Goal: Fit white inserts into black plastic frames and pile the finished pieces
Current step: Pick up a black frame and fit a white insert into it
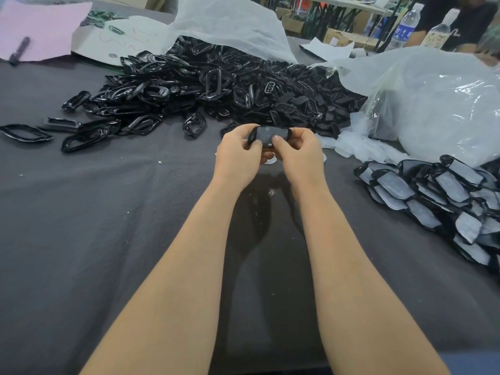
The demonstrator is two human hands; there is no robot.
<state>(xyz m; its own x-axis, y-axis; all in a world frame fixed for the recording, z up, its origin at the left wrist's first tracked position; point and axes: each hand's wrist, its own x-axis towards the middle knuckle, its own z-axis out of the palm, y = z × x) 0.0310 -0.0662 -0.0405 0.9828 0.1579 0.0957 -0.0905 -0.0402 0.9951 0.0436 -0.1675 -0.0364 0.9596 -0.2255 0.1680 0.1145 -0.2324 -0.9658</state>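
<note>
Both hands hold one black plastic frame (269, 135) above the dark cloth, near the middle of the table. A pale insert lies in the frame's opening. My left hand (238, 155) grips the frame's left end, thumb on top. My right hand (299, 152) grips the right end, and its thumb presses on the insert. Behind my hands spreads a big heap of empty black frames (216, 85). At the right edge is a pile of finished pieces (443, 198), black frames filled with white inserts.
A dark grey cloth (108, 212) covers the table. White plastic bags (433, 104) lie at the back and right. Pink paper (40, 28) with a marker sits far left. Two water bottles (405, 25) and another person are at the far right.
</note>
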